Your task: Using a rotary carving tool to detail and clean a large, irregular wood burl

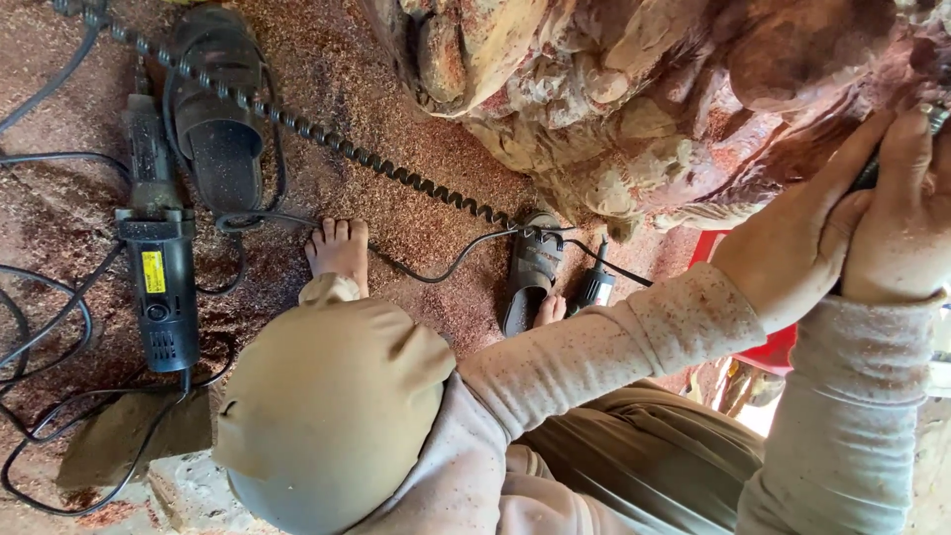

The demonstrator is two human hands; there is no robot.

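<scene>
Head view. Left hand (792, 248) and right hand (906, 223) are together at the right edge, both clenched around 1 dark slim tool (870, 170) pressed against the reddish carved wood block (644, 99). The tool is mostly hidden by the fingers. Left on the sawdust floor (396, 119) lies a black power tool (158, 277) with 1 small yellow rectangular label (153, 271). A black sandal (218, 109) lies just beside it, with a coiled cable (327, 139) running past.

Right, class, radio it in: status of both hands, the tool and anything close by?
Left hand and right hand both wrapped on a dark hand tool. Tool tip against the carved wood block. Coiled cable and grinder on the sawdust floor.
</scene>
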